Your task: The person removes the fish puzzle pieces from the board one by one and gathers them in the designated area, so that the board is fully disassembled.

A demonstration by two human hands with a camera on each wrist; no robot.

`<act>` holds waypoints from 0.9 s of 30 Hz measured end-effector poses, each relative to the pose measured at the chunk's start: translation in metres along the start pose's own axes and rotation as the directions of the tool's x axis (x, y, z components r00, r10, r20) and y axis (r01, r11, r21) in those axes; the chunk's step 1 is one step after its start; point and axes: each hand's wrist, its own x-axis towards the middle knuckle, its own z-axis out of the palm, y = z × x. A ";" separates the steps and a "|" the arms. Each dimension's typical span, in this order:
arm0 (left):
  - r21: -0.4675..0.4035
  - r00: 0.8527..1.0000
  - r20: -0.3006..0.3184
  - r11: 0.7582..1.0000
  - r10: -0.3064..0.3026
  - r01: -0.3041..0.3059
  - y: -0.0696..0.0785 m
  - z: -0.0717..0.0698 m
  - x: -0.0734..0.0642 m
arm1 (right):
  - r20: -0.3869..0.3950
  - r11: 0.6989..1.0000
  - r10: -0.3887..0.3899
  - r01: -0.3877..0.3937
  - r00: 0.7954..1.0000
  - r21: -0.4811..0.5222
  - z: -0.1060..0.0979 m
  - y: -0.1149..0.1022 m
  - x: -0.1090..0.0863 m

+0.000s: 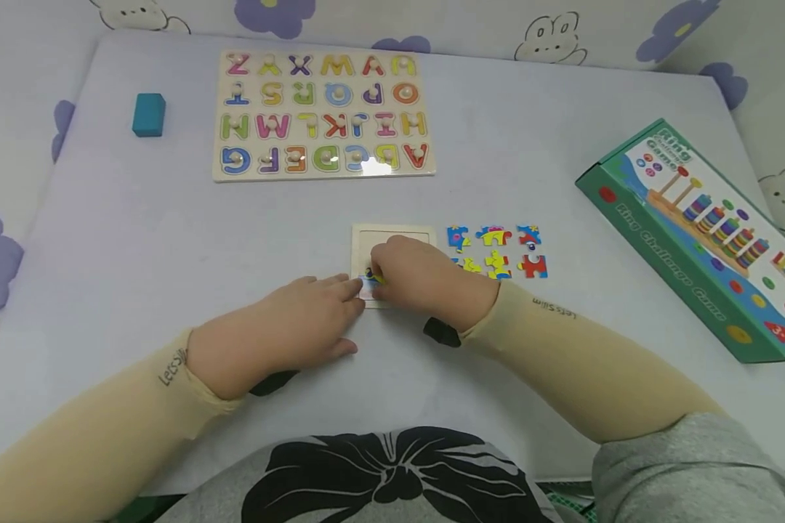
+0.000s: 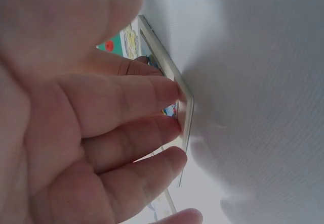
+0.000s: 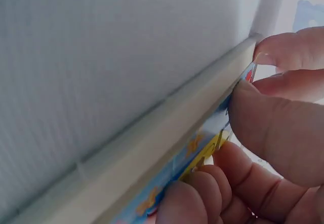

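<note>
A small square wooden puzzle board [image 1: 361, 240] lies on the table in front of the person, its inside partly covered by the right hand. My right hand [image 1: 425, 280] bends over the board and pinches a yellow-and-blue jigsaw piece [image 3: 215, 145] at the inner side of its rim. Fingers of my left hand [image 1: 301, 319] stretch out flat to the board's left edge, and in the left wrist view their fingertips [image 2: 172, 125] rest at the rim. Several bright loose jigsaw pieces [image 1: 495, 235] lie just right of the board, a few partly behind the right wrist.
A wooden alphabet board [image 1: 323, 176] with knobbed letters lies beyond the puzzle. The teal block [image 1: 148, 115] sits at the far left. On the right, a green Ring Challenge Game box [image 1: 687, 247] lies at an angle. White cloth covers the table [image 1: 137, 240].
</note>
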 end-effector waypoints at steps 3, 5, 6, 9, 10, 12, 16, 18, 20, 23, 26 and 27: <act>0.005 1.000 0.007 1.000 -0.007 0.007 0.001 -0.001 0.001 | 0.000 1.000 0.007 -0.007 1.000 0.017 0.000 0.000 0.000; 0.004 1.000 0.001 1.000 -0.002 0.002 0.000 -0.001 0.000 | -0.003 0.999 0.014 -0.014 1.000 0.039 0.000 0.000 0.000; 0.000 1.000 -0.004 1.000 0.000 0.000 0.000 -0.002 0.000 | -0.005 0.998 0.019 -0.019 1.000 0.054 0.000 0.000 0.000; -0.006 0.999 -0.036 1.000 0.014 -0.014 -0.001 -0.004 -0.001 | -0.013 0.994 0.037 -0.035 0.999 0.101 -0.001 0.001 0.000; -0.005 0.999 -0.051 1.000 0.020 -0.020 -0.001 -0.004 -0.002 | -0.016 0.992 0.043 -0.041 0.999 0.120 -0.001 0.002 -0.001; -0.007 0.997 -0.076 1.000 0.028 -0.029 -0.001 -0.007 -0.003 | -0.033 0.985 0.047 -0.041 0.998 0.168 0.000 0.006 -0.001; -0.005 0.995 -0.093 0.999 0.036 -0.036 -0.001 -0.010 -0.004 | -0.043 0.933 0.040 -0.022 0.998 0.359 -0.002 0.020 -0.003; -0.016 0.997 -0.074 0.999 0.029 -0.031 -0.001 -0.010 -0.002 | -0.028 0.874 0.061 -0.040 0.998 0.484 -0.006 0.030 -0.007; -0.029 0.999 -0.044 0.999 0.020 -0.021 0.000 -0.009 0.001 | -0.012 0.812 0.109 -0.082 0.994 0.578 -0.011 0.043 -0.015; -0.046 1.000 -0.002 0.999 0.008 -0.008 0.002 -0.007 0.005 | -0.001 0.746 0.203 -0.153 0.979 0.649 -0.014 0.063 -0.032; -0.039 1.000 0.011 0.999 0.009 -0.009 0.003 -0.005 0.008 | 0.008 0.720 0.263 -0.202 0.965 0.664 -0.010 0.082 -0.049; -0.033 1.000 0.011 0.999 0.011 -0.010 0.003 -0.004 0.008 | 0.015 0.715 0.273 -0.213 0.962 0.666 -0.008 0.086 -0.054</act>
